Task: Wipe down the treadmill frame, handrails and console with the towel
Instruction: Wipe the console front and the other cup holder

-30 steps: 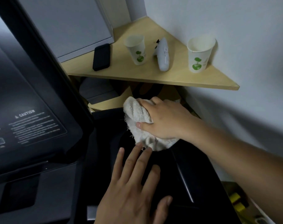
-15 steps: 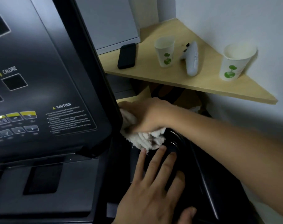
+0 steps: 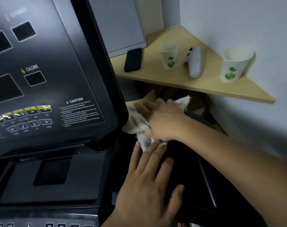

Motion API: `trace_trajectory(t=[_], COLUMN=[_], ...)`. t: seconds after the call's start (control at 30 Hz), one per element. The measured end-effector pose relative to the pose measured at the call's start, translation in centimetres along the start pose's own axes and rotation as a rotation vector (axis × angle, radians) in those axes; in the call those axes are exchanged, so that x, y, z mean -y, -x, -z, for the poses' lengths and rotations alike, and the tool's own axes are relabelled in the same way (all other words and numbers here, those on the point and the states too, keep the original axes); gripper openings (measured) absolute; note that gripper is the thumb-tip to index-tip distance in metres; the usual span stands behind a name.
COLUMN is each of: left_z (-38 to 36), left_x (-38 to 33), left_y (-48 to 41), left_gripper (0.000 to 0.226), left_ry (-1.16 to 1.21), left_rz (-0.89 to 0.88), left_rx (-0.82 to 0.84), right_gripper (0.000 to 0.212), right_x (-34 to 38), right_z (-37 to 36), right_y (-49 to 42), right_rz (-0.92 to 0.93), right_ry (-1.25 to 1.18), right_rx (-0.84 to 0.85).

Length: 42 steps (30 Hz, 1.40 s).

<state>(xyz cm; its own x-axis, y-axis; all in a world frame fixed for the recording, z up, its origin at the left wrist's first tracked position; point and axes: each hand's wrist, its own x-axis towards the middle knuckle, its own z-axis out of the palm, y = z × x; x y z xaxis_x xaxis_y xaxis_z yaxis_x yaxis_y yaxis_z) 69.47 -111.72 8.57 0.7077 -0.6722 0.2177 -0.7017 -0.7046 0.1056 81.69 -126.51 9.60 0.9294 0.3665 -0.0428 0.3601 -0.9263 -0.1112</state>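
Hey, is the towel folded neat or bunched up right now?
Bunched up: the right hand grips the towel in crumpled folds against the edge of the console.

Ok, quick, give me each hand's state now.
Left hand: open, flat on the treadmill frame.
Right hand: holding the towel.

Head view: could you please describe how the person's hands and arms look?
Both are bare. The left hand shows no glove or ring; the picture's bottom edge cuts it near the wrist. The right hand is likewise ungloved, and the right forearm runs uncovered to the picture's edge: no sleeve, watch or band in view.
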Motion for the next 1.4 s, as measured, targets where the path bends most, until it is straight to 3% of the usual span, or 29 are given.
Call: trace_trajectory(t=[0.1, 0.17, 0.37, 0.43, 0.5, 0.57, 0.73, 0.8, 0.87, 1.1, 1.2, 1.3, 1.4], left_z=[-0.2, -0.2, -0.3, -0.4, -0.3, -0.1, 0.3, 0.3, 0.3, 0.3, 0.2, 0.0, 0.0], left_x=[-0.3, -0.4, -0.3, -0.2, -0.1, 0.0, 0.3, 0.3, 0.3, 0.2, 0.1, 0.3, 0.3], left_y=[0.1, -0.2, -0.3, -0.2, -0.1, 0.0, -0.2, -0.5, -0.8, -0.6, -0.4, -0.2, -0.6], left_gripper=[0.048, 0.048, 0.039, 0.036, 0.035, 0.036, 0.042, 0.047, 0.054, 0.066, 0.066, 0.064, 0.066], left_ry=[-0.06, -0.081, -0.064, -0.062, -0.064, -0.043, 0.075, 0.133, 0.148, 0.102, 0.076, 0.094, 0.115], left_rz=[-0.063, -0.078, -0.12, -0.146, -0.141, -0.09, 0.111, 0.168, 0.195, 0.203, 0.209, 0.2, 0.167], left_rx=[0.031, 0.011, -0.035, -0.06, -0.067, -0.063, -0.039, -0.009, 0.037, 0.094, 0.07, 0.035, 0.039], right_gripper=[0.098, 0.092, 0.048, 0.046, 0.059, 0.063, 0.061, 0.075, 0.075, 0.053, 0.065, 0.088, 0.086], right_x=[1.0, 0.8, -1.3, -1.9, -2.1, -1.4, -0.1, -0.2, -1.0, -2.1, -0.8, 2.1, 3.6], right_z=[-1.5, -1.4, 1.7, 2.2, 2.5, 2.4, 0.1, -1.1, -1.6, -0.4, -0.2, 0.4, 0.7], right_y=[3.1, 3.5, -3.5, -5.3, -6.2, -5.9, 0.2, 2.7, 3.0, 0.7, 3.2, 7.4, 10.1], right_rz=[0.011, 0.028, -0.183, -0.28, -0.337, -0.336, -0.113, -0.083, -0.113, -0.272, -0.426, -0.618, -0.711], right_ry=[0.176, 0.166, -0.475, -0.825, -0.925, -0.829, -0.143, -0.028, -0.028, -0.317, -0.169, -0.079, -0.118], right_rx=[0.104, 0.074, 0.285, 0.404, 0.433, 0.382, -0.01, -0.06, -0.077, -0.062, 0.001, 0.204, 0.291])
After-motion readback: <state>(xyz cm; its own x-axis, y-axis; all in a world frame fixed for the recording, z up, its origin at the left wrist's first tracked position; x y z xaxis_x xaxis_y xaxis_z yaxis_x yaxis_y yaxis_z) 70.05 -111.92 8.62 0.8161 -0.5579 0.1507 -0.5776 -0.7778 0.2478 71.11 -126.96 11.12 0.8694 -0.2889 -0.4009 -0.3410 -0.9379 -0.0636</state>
